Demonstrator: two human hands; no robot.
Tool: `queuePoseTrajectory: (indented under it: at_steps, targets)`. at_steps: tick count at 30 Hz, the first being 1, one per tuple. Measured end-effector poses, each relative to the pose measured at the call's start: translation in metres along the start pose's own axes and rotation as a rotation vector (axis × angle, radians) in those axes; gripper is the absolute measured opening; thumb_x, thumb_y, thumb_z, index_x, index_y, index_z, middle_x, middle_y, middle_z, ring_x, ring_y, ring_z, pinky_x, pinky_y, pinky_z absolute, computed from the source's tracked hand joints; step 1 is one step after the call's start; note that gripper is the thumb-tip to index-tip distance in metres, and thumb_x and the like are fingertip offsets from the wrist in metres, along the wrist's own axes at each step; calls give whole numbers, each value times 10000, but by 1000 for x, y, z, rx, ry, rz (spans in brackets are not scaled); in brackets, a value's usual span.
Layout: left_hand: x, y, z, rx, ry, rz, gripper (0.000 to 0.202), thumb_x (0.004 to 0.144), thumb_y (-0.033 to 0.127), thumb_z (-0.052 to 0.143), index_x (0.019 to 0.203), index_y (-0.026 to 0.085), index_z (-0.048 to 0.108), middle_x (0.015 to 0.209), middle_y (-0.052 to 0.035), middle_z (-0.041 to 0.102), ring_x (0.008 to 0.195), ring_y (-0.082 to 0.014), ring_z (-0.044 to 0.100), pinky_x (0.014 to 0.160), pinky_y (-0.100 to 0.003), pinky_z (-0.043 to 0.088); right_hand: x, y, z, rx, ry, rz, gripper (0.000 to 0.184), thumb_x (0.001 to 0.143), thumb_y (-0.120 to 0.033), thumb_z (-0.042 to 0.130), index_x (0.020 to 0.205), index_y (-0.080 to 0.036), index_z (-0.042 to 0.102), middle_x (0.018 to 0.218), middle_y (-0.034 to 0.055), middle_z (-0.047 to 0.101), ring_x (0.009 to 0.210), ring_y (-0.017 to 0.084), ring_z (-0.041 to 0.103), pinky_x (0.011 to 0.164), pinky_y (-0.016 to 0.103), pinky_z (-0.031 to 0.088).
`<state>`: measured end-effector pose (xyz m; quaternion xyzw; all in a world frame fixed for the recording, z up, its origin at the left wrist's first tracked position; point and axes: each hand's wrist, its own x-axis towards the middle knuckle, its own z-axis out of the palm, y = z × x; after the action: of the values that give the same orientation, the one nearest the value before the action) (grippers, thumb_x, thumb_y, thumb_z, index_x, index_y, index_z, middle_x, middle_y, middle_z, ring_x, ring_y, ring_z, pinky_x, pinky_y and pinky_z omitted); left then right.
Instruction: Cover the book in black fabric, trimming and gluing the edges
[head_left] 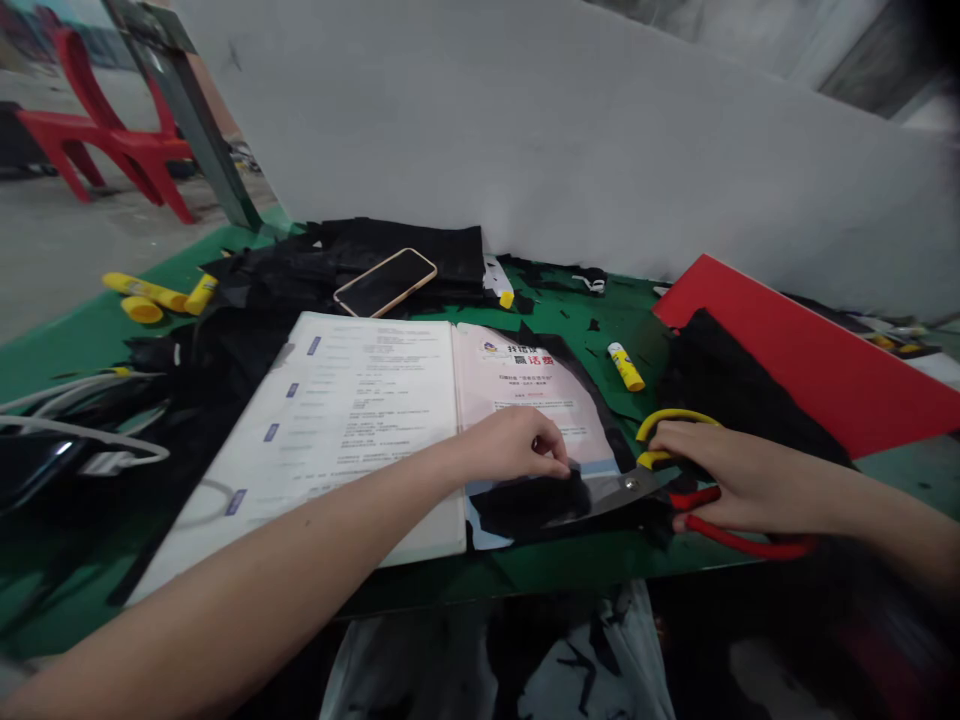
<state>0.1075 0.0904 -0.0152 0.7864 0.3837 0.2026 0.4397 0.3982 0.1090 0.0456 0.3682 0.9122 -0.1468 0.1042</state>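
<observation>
My left hand pinches a black piece of paper that lies on the lower right corner of an open book. My right hand grips large scissors with one yellow and one red handle; their blades reach left into the black piece. The book lies flat on the green table, its right page printed in pink and blue.
A phone rests on black sheets behind the book. Yellow glue sticks lie right of the book and at far left. A red board sits at right, white cables at left. A white wall stands behind.
</observation>
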Motion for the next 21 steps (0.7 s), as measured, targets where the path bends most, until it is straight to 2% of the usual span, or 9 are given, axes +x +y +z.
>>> queuePoseTrajectory:
  at_steps: [3, 6, 13, 15, 17, 21]
  targets:
    - [0, 0, 0, -10, 9, 13, 151, 760, 303, 665, 793, 163, 709, 720, -10, 640, 646, -119, 522, 573, -236, 338, 4, -2, 0, -7, -21, -18, 561, 661, -577, 705, 1088, -246, 553, 1109, 42, 588, 1039, 244, 545, 860, 352, 462]
    - [1, 0, 1, -22, 15, 30, 140, 768, 290, 660, 797, 162, 707, 738, -12, 649, 651, -114, 523, 583, -237, 339, 7, -2, -1, -45, -28, -11, 556, 660, -600, 697, 1063, -238, 572, 1054, 40, 601, 957, 234, 567, 782, 336, 469]
    - [2, -3, 2, -71, 25, 43, 165, 764, 317, 671, 809, 165, 716, 723, -11, 645, 649, -116, 519, 572, -233, 341, 14, 8, 1, -142, -34, -7, 377, 668, -531, 705, 841, -213, 599, 812, 14, 599, 734, 199, 567, 600, 296, 407]
    - [2, -3, 2, -80, 26, 33, 168, 755, 319, 680, 813, 165, 718, 709, -6, 637, 638, -114, 510, 569, -234, 340, 15, 10, 2, -146, -35, -13, 299, 688, -446, 704, 857, -221, 603, 813, 10, 604, 735, 197, 569, 592, 290, 403]
    - [2, -3, 1, -81, 25, 23, 172, 747, 321, 689, 817, 168, 721, 714, -6, 638, 640, -114, 507, 574, -236, 342, 15, 10, 2, -116, -33, -24, 300, 704, -407, 695, 930, -230, 606, 857, 16, 614, 771, 204, 578, 616, 295, 424]
    - [3, -4, 1, -84, 21, 19, 183, 745, 326, 693, 842, 175, 732, 760, -19, 657, 665, -121, 517, 582, -239, 344, 12, 5, 3, 9, 31, -51, 417, 697, -491, 700, 1020, -247, 600, 980, 36, 623, 873, 229, 589, 684, 321, 479]
